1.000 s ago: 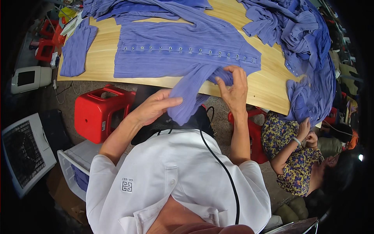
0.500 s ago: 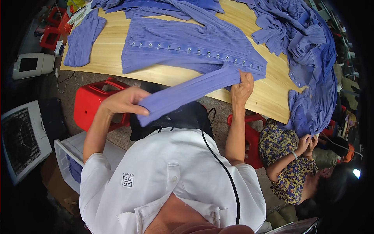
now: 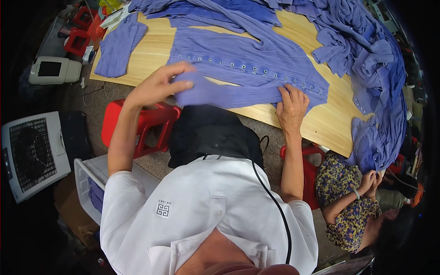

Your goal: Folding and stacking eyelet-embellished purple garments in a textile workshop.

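A violet-blue ribbed cardigan (image 3: pixel 220 43) lies spread on the wooden table, a row of round metal fasteners running along its front edge. Its near sleeve (image 3: pixel 233 95) stretches between my two hands at the table's front edge. My left hand (image 3: pixel 158 87) grips the sleeve's free end between thumb and fingers; fingertips and cloth are smeared by motion there. At the other end, close to the fasteners, my right hand (image 3: pixel 292 104) pinches the sleeve with bent fingers. The fingertips' exact hold on the cloth is partly hidden.
The table (image 3: pixel 156 46) carries a folded violet-blue piece (image 3: pixel 120 48) at left and a heap of similar garments (image 3: pixel 366 59) at right. Red stools (image 3: pixel 121 123) stand below its edge. A co-worker's hands (image 3: pixel 370 181) hold cloth at right. A white crate (image 3: pixel 82 183) stands lower left.
My left hand has raised the sleeve's end up and toward the table, so the sleeve now runs nearly level. My right hand still holds the other end, its fingers lower over the cloth.
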A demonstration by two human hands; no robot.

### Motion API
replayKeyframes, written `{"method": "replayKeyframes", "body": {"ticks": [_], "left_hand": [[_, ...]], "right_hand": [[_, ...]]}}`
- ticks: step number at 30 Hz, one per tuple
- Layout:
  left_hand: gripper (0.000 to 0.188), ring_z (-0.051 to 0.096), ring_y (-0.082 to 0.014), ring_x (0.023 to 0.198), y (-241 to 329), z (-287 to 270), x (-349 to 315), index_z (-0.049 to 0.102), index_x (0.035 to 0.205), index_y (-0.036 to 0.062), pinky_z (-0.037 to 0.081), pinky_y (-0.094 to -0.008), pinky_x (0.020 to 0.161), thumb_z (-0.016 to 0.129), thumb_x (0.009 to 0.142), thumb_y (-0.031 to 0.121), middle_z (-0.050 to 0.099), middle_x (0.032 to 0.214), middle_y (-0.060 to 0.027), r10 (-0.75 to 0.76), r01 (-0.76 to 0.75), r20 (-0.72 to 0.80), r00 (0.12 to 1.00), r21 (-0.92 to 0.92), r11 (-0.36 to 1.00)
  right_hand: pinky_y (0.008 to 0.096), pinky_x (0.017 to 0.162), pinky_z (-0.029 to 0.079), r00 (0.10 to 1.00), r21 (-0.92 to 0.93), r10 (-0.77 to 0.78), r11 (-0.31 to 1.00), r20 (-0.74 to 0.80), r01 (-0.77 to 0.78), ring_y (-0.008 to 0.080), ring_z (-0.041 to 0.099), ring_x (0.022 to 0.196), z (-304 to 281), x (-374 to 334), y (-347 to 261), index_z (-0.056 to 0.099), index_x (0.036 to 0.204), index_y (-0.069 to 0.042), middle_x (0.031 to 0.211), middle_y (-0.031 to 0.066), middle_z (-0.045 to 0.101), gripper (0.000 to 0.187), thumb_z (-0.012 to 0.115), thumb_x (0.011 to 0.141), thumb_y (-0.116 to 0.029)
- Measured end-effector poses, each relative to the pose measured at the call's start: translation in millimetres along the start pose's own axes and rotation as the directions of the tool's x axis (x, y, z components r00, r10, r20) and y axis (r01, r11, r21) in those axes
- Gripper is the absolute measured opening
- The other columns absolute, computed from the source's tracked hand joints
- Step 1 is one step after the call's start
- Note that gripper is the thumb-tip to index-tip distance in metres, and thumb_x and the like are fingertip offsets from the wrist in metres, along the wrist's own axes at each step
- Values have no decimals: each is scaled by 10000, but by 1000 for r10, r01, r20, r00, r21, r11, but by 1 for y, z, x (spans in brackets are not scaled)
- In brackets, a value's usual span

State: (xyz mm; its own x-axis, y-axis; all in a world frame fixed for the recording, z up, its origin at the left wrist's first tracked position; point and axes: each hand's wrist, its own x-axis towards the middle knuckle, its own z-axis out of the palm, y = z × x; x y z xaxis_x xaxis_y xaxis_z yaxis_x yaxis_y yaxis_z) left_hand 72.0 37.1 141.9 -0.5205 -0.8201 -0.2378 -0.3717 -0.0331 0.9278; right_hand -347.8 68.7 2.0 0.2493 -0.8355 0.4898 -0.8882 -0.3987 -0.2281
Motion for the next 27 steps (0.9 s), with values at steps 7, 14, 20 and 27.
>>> {"method": "replayKeyframes", "body": {"ticks": [7,14,20,27], "left_hand": [[476,672,-409,1172,-83,-25,64,625,1332,-19,519,-465,994,557,1139,410,705,1272,-265,68,110,-308,949,528,842],[427,722,-432,916,-86,-48,41,657,1151,21,536,-512,835,692,1056,436,727,957,-281,-183,205,-96,978,563,800],[449,735,-410,891,-91,-29,18,789,1100,17,564,-459,839,883,886,401,766,921,-222,-62,94,-74,995,614,784],[310,546,-63,730,-69,-63,21,791,934,-41,470,-326,653,859,963,260,660,739,6,-373,277,228,899,363,890]], "right_hand": [[433,927,555,876,470,481,783,-41,-408,382,732,1021,9,-9,-2,766,1190,35,1110,198,771,231,648,998,-15],[459,986,535,879,55,470,883,-84,-467,370,694,1122,5,-11,22,798,1238,-4,1163,182,737,338,641,943,45],[482,984,503,986,-51,98,993,-137,-106,359,677,1122,-11,20,5,807,1184,-55,1190,130,737,364,672,868,66],[390,809,532,969,221,200,961,-147,-165,306,720,953,3,6,35,808,1103,-35,1043,115,769,291,643,907,102]]}}
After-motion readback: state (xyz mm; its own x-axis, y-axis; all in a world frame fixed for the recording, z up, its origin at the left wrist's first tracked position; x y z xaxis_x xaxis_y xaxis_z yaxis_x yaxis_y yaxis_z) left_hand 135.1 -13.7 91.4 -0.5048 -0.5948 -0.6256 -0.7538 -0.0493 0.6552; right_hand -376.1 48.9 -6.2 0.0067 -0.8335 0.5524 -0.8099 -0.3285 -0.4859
